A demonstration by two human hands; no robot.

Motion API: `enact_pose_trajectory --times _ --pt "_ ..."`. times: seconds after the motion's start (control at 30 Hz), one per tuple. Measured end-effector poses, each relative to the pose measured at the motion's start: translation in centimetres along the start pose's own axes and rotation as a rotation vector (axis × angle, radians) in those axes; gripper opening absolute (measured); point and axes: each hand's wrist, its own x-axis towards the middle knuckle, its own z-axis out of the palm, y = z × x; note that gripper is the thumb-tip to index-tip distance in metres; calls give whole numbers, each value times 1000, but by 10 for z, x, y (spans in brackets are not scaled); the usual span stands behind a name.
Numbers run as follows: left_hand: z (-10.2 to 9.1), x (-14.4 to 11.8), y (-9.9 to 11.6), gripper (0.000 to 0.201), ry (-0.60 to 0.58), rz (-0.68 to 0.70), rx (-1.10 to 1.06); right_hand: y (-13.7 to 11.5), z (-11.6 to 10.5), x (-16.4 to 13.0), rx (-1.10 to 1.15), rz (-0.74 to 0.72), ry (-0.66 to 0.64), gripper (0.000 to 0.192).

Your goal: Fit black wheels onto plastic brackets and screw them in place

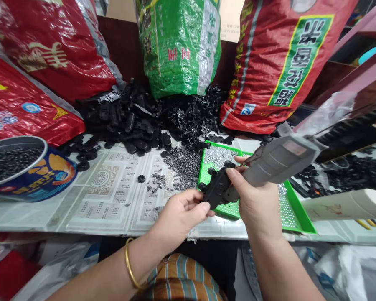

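My left hand (pixel 188 211) pinches the near end of a black plastic toy car chassis (pixel 217 189), which has small black wheels along its side. A grey electric screwdriver (pixel 282 156) is gripped in my right hand (pixel 258 205), slanting down to the left. The screwdriver's tip is hidden behind my fingers and the chassis. The thumb of my right hand rests at the far end of the chassis. Beneath both hands lies a green plastic tray (pixel 301 213) with small silvery screws (pixel 221 155) in its far left part.
Black plastic parts (pixel 141 117) are heaped along the back, below a green sack (pixel 178 50) and a red sack (pixel 269 62). Small dark pieces (pixel 184 167) spread left of the tray. A blue tub (pixel 50 179) stands far left; a white cylindrical bottle (pixel 347 205) lies at right.
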Motion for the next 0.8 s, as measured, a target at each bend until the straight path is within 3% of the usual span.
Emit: enact_pose_trajectory --times 0.2,0.3,0.8 --pt "-10 1 -7 16 182 37 -55 13 -3 -11 278 10 104 25" --pt "-13 1 -13 18 220 21 -108 22 -3 -14 411 -10 91 32" --pt "-11 2 -23 19 282 48 -146 40 6 -16 455 16 60 35"
